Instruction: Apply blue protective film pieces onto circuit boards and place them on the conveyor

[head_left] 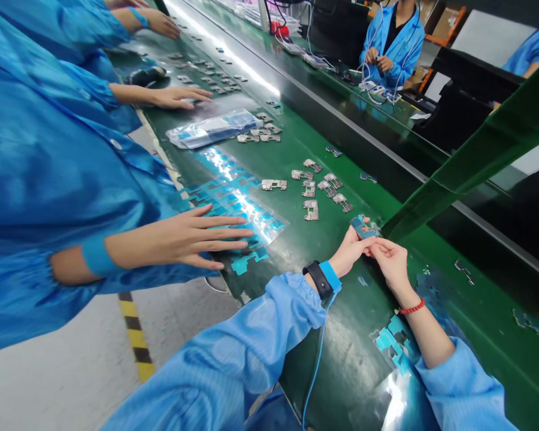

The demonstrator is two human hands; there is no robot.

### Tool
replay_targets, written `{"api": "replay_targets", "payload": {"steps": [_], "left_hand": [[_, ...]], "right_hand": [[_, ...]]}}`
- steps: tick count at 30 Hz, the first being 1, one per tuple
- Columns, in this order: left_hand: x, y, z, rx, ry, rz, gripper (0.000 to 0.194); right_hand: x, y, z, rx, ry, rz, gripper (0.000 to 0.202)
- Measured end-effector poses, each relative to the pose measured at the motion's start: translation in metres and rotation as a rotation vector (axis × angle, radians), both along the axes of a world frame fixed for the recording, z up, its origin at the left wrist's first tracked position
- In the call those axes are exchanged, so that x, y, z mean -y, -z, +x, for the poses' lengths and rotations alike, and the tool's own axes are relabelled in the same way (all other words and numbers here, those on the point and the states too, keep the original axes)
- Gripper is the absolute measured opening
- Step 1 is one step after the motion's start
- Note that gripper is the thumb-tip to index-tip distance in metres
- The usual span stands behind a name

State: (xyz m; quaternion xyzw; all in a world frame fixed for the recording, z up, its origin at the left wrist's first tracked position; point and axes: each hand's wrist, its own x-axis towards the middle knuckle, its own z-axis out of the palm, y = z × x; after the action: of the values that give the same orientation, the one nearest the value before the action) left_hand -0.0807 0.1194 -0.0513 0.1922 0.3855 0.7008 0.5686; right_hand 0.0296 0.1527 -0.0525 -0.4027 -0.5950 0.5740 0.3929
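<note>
My left hand (350, 250) and my right hand (390, 258) meet over the green conveyor belt (341, 341), and together they pinch a small circuit board with a blue sticker (363, 227). A black watch and a blue wrist strap sit on my left wrist, and a red string bracelet on my right. A clear sheet with blue stickers (395, 346) lies on the belt below my right forearm. Several bare metal circuit boards (317, 188) lie on the belt just beyond my hands.
A co-worker's hand (193, 238) on my left presses flat on a shiny sheet of blue stickers (236, 197). Farther along, other hands and a clear plastic bag (213, 129) rest among more boards. A green beam (467, 158) slants across the right. A person sits opposite.
</note>
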Motion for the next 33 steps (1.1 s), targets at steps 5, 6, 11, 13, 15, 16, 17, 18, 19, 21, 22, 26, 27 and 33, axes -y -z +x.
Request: {"api": "replay_targets", "payload": {"steps": [5, 6, 11, 13, 15, 16, 17, 18, 19, 21, 22, 26, 27, 33], "left_hand": [[-0.001, 0.000, 0.000, -0.013, -0.059, 0.003, 0.049], [-0.001, 0.000, 0.000, -0.019, -0.080, 0.002, 0.051], [-0.001, -0.001, 0.001, -0.026, -0.154, -0.022, 0.053], [-0.002, -0.001, -0.002, -0.013, -0.173, -0.036, 0.041], [-0.002, -0.001, -0.005, 0.005, -0.173, -0.046, 0.035], [-0.002, -0.001, -0.006, 0.014, -0.165, -0.050, 0.036], [-0.002, -0.001, -0.007, 0.021, -0.155, -0.053, 0.037], [-0.002, -0.001, -0.009, 0.026, -0.147, -0.056, 0.038], [-0.003, -0.001, -0.009, 0.029, -0.143, -0.059, 0.037], [-0.003, 0.000, -0.010, 0.027, -0.146, -0.060, 0.032], [-0.003, 0.000, -0.010, 0.023, -0.151, -0.059, 0.030], [-0.002, 0.000, -0.007, -0.001, -0.161, -0.045, 0.028], [-0.002, -0.001, -0.006, -0.007, -0.159, -0.041, 0.029], [0.000, -0.002, -0.004, -0.017, -0.163, -0.029, 0.029]], "right_hand": [[0.000, -0.002, 0.000, -0.021, 0.006, 0.009, 0.040], [0.000, -0.003, 0.000, -0.027, 0.008, 0.012, 0.040], [0.003, -0.004, -0.003, -0.048, 0.011, 0.011, 0.040], [0.004, -0.005, -0.004, -0.047, 0.009, 0.002, 0.040], [0.004, -0.005, -0.004, -0.042, 0.008, -0.007, 0.041], [0.003, -0.005, -0.004, -0.040, 0.010, -0.010, 0.041], [0.002, -0.005, -0.003, -0.038, 0.011, -0.013, 0.041], [0.001, -0.005, -0.003, -0.036, 0.013, -0.016, 0.042], [0.000, -0.005, -0.003, -0.034, 0.015, -0.018, 0.043], [-0.002, -0.004, -0.002, -0.031, 0.018, -0.020, 0.046], [-0.003, -0.004, -0.001, -0.029, 0.019, -0.019, 0.046], [-0.004, -0.005, 0.000, -0.014, 0.023, -0.009, 0.041], [-0.004, -0.005, 0.000, -0.011, 0.026, -0.008, 0.040], [-0.004, -0.005, 0.000, -0.020, 0.002, -0.019, 0.043]]}}
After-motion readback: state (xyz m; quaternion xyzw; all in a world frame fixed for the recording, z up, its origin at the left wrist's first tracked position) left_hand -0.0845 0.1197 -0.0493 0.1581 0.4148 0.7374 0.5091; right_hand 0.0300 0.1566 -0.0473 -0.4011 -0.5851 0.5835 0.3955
